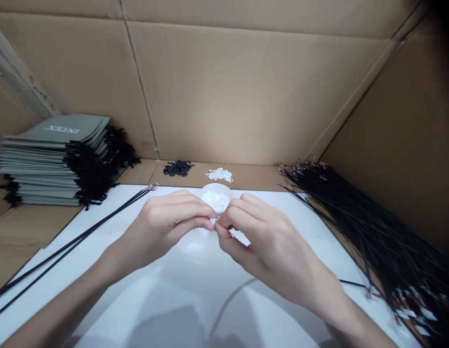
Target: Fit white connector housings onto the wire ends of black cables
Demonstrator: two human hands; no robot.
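Observation:
My left hand (169, 217) is closed in a pinch on a small white connector piece (212, 221). Thumb and fingers of my right hand (260, 237) close around the other side of that piece, where thin dark wires seem to enter it. A black cable (353, 283) shows to the right of my right forearm, its frayed end on the table; the rest is hidden under the hand, and it appears to lead to my fingertips. Just behind the fingertips stands a white bowl (228, 192) of small white pieces.
At the back lie a pile of black pieces (178, 168) and a pile of white pieces (220, 174). Black cables (369, 217) are heaped at right. Finished-looking cables (82, 237) lie at left, near stacked grey INTEX sheets (46, 159). Cardboard walls (246, 87) enclose the white table (166, 309).

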